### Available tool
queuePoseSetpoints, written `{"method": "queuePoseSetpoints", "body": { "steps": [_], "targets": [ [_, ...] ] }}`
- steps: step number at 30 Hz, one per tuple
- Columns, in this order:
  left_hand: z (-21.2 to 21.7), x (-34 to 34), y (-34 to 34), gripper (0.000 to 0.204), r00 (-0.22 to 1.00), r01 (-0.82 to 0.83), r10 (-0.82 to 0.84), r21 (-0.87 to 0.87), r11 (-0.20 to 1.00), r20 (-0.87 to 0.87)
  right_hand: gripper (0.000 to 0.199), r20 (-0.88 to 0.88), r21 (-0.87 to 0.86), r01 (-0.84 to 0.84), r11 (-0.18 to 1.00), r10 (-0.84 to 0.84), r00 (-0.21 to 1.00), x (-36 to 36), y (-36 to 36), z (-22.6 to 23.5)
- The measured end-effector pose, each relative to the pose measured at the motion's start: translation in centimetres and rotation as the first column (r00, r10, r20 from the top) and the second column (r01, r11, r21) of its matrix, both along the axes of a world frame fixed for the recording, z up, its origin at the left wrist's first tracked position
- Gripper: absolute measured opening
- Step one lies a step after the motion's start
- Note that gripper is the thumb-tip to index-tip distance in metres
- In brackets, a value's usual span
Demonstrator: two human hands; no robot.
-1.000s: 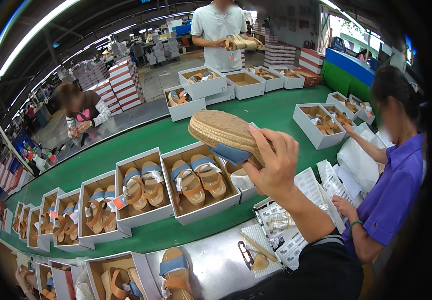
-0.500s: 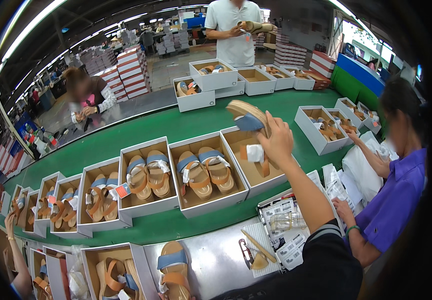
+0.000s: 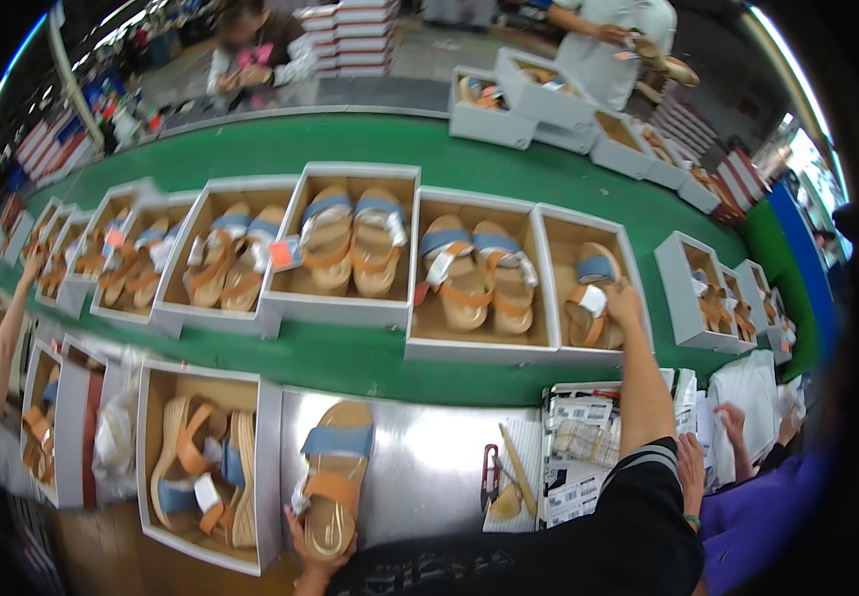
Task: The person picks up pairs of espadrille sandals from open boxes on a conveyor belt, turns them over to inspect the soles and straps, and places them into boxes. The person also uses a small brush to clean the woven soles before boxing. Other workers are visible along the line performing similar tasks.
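My right hand [image 3: 625, 301] grips a sandal [image 3: 597, 268] with blue and tan straps and white wrapping, inside the white box [image 3: 576, 224] at the right end of the row. On the metal tabletop [image 3: 414, 467], my left hand [image 3: 318, 561] is closed round the heel end of a matching sandal [image 3: 339, 440]. Part of this hand is hidden beneath the sandal. Just left of it, an open box [image 3: 209, 375] holds a pair lying on their sides. Beside the right-hand box, another box [image 3: 436, 205] contains a pair lying flat.
Several boxed sandals line the green belt [image 3: 370, 368]. Label sheets [image 3: 576, 495], a red cutter [image 3: 490, 477] and a wooden stick [image 3: 518, 467] lie near my right forearm. A person in purple [image 3: 762, 521] works close on the right. Another person's arm [image 3: 7, 338] reaches in from the left.
My right hand has lowered its sandal from above the belt into the end box. My left hand has come into view on the sandal lying on the metal top. The view has tilted down.
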State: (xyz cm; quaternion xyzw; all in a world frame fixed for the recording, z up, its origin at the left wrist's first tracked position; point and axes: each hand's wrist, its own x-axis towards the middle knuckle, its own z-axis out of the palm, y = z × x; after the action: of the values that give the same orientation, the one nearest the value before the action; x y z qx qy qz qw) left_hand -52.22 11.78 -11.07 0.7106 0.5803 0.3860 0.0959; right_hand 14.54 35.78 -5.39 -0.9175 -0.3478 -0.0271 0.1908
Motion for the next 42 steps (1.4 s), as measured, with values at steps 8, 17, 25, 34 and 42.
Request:
{"method": "queuePoseSetpoints", "body": {
  "steps": [8, 17, 25, 34, 42],
  "targets": [
    [-3.7, -1.6, -1.1, 0.106, 0.991, 0.046, -0.015, -0.236, 0.971, 0.131, 0.069, -0.136, 0.021, -0.237, 0.971, 0.238, 0.962, 3.2, 0.8, -1.7],
    [-3.4, -1.2, -0.9, 0.132, 0.994, 0.046, -0.023, -0.225, 0.973, 0.103, 0.065, 0.004, 0.052, -0.195, 0.979, 0.195, 0.981, 0.6, -0.4, -1.2],
    [-2.6, -1.3, -0.3, 0.133, 0.994, 0.062, -0.044, -0.178, 0.982, 0.103, 0.054, 0.084, -0.054, -0.263, 0.963, 0.267, 0.96, -0.1, -1.4, 1.1],
    [-0.8, -0.6, -0.3, 0.119, 0.995, -0.02, 0.031, -0.116, 0.993, 0.095, 0.03, 0.064, 0.528, -0.578, 0.622, 0.649, 0.758, -17.3, -7.8, 5.4],
    [8.8, 5.5, 3.7, 0.097, 0.955, 0.089, -0.069, -0.056, 0.994, 0.289, 0.073, -0.819, 0.557, -0.573, 0.601, 0.512, -0.26, -40.5, -21.7, 4.6]
  ]
}}
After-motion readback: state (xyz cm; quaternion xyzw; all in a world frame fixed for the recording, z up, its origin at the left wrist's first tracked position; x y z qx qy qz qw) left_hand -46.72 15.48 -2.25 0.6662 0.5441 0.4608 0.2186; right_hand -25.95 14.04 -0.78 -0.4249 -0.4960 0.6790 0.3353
